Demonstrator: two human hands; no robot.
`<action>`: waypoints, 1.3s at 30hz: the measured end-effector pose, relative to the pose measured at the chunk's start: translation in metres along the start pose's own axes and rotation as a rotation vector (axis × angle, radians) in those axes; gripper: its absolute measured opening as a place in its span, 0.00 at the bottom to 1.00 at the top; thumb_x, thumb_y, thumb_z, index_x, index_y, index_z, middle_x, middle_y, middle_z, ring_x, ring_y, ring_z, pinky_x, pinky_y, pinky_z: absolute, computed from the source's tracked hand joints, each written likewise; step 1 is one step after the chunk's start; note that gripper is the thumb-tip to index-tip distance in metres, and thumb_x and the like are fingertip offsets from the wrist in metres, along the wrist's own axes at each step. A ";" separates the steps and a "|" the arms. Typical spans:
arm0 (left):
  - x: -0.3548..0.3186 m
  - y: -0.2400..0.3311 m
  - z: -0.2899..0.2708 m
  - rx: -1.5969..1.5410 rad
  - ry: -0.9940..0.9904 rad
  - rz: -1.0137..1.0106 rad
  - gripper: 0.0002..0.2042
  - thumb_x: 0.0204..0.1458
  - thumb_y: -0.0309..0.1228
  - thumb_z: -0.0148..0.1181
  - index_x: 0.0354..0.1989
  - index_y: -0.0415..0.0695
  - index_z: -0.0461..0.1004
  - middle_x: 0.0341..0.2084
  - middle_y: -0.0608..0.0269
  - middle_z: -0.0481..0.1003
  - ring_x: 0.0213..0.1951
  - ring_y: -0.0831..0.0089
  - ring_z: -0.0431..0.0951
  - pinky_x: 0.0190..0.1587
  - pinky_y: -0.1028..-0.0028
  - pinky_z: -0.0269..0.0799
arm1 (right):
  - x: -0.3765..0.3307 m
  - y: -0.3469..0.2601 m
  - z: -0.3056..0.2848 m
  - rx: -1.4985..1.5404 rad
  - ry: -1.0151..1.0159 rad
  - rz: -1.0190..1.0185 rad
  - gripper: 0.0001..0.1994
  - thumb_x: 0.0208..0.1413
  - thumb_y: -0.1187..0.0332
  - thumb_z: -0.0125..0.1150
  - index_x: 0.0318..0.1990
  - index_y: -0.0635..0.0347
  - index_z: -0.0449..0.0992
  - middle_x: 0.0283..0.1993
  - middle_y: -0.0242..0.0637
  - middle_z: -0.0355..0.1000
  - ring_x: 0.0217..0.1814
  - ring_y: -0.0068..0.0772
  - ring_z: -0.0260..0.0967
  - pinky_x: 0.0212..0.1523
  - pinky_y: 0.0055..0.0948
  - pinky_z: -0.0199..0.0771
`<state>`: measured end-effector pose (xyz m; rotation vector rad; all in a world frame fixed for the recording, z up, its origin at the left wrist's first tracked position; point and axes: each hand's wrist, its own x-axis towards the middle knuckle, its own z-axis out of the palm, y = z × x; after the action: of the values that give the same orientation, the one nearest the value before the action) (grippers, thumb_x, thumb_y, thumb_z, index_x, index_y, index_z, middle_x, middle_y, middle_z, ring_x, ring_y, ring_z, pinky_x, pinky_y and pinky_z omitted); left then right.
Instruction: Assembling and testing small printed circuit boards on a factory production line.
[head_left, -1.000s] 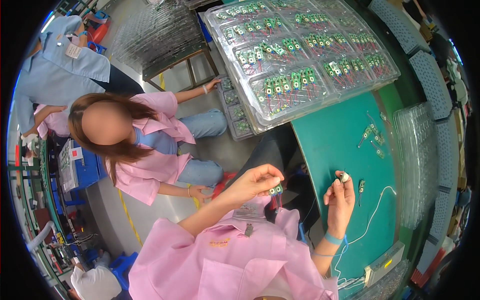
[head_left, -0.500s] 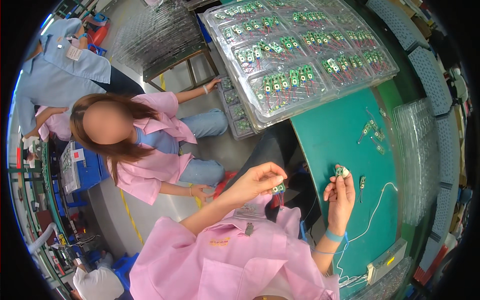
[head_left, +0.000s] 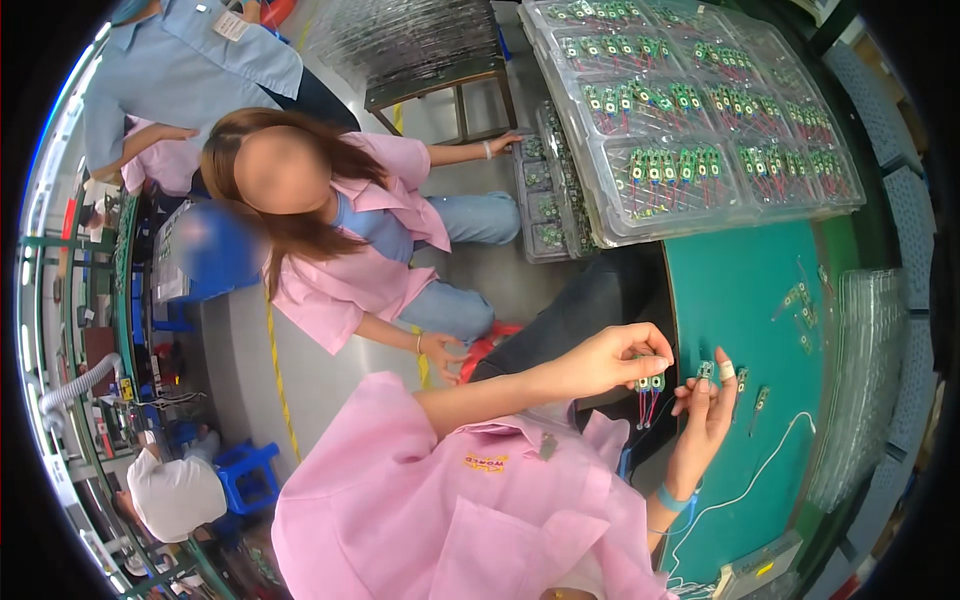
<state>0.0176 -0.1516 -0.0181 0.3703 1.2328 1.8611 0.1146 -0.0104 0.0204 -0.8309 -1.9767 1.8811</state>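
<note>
Small green circuit boards (head_left: 652,383) with red wires hang from the pinched fingertips of my left hand (head_left: 625,360). Just to the right, my right hand (head_left: 705,405) holds another small green circuit board (head_left: 705,369) between thumb and fingers, palm turned up. White tape wraps one of its raised fingertips, and a blue band circles the wrist. Two loose boards, a nearer one (head_left: 762,397) and one partly behind the fingers (head_left: 741,379), lie on the green table (head_left: 735,280) beyond that hand.
Stacked clear trays (head_left: 620,225) of wired boards cover the table's far end. More loose boards (head_left: 800,300) lie by its right side, near stacked empty trays (head_left: 855,380). A white cable (head_left: 755,480) curves near a grey box (head_left: 760,570). A co-worker (head_left: 340,220) in pink sits left, touching a tray.
The whole view has swung, so the scene sits farther right. My left hand has come closer to my right hand with its boards. A second loose board now shows beside my right hand.
</note>
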 end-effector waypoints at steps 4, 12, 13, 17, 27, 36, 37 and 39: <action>0.006 0.002 0.002 0.010 -0.011 0.007 0.08 0.58 0.30 0.54 0.43 0.42 0.69 0.29 0.67 0.71 0.30 0.84 0.68 0.30 0.84 0.64 | -0.004 -0.003 0.010 0.000 -0.060 0.004 0.17 0.61 0.73 0.47 0.58 0.61 0.63 0.31 0.30 0.67 0.28 0.15 0.61 0.28 0.12 0.60; 0.005 -0.022 0.002 0.147 0.045 0.145 0.13 0.57 0.29 0.55 0.48 0.44 0.64 0.30 0.64 0.71 0.28 0.81 0.68 0.30 0.83 0.63 | -0.009 0.004 0.019 -0.057 -0.172 -0.017 0.13 0.61 0.73 0.49 0.53 0.62 0.64 0.32 0.29 0.66 0.27 0.14 0.56 0.28 0.11 0.59; 0.004 -0.021 0.002 0.143 0.042 0.144 0.13 0.57 0.29 0.55 0.48 0.44 0.64 0.30 0.64 0.71 0.28 0.81 0.68 0.30 0.83 0.63 | -0.009 0.005 0.018 -0.060 -0.168 -0.015 0.13 0.61 0.73 0.49 0.53 0.62 0.64 0.32 0.29 0.66 0.27 0.14 0.56 0.28 0.11 0.59; 0.000 -0.009 0.003 0.285 0.082 0.069 0.14 0.56 0.29 0.55 0.50 0.44 0.63 0.29 0.63 0.72 0.28 0.81 0.68 0.30 0.82 0.62 | -0.011 0.013 0.018 -0.032 -0.194 0.018 0.11 0.61 0.73 0.49 0.51 0.63 0.64 0.32 0.29 0.66 0.27 0.14 0.57 0.28 0.11 0.59; -0.006 -0.013 -0.006 0.165 0.029 0.070 0.13 0.56 0.30 0.54 0.48 0.43 0.63 0.29 0.59 0.72 0.26 0.77 0.69 0.30 0.78 0.64 | -0.018 0.014 0.023 0.007 -0.207 0.041 0.09 0.61 0.75 0.49 0.48 0.62 0.65 0.33 0.28 0.68 0.27 0.13 0.58 0.28 0.11 0.60; -0.006 -0.008 -0.010 0.153 -0.063 0.035 0.10 0.57 0.29 0.54 0.46 0.43 0.67 0.29 0.63 0.72 0.28 0.80 0.67 0.30 0.81 0.63 | -0.018 0.019 0.019 0.012 -0.213 0.034 0.09 0.61 0.74 0.50 0.48 0.63 0.64 0.33 0.29 0.68 0.28 0.13 0.58 0.29 0.11 0.61; -0.005 -0.008 -0.010 0.161 -0.063 0.030 0.10 0.57 0.29 0.54 0.45 0.43 0.67 0.29 0.63 0.72 0.28 0.80 0.67 0.30 0.81 0.63 | -0.018 0.019 0.019 0.012 -0.220 0.040 0.09 0.61 0.74 0.50 0.48 0.63 0.64 0.33 0.29 0.68 0.28 0.13 0.58 0.29 0.11 0.61; -0.005 -0.006 -0.010 0.204 -0.056 0.051 0.10 0.57 0.29 0.54 0.45 0.43 0.67 0.29 0.64 0.72 0.28 0.80 0.67 0.30 0.80 0.63 | -0.018 0.016 0.020 -0.030 -0.219 0.031 0.09 0.61 0.74 0.50 0.48 0.63 0.64 0.33 0.29 0.68 0.28 0.13 0.58 0.29 0.11 0.61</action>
<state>0.0172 -0.1599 -0.0270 0.5651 1.3904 1.7595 0.1203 -0.0376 0.0060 -0.6920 -2.1340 2.0414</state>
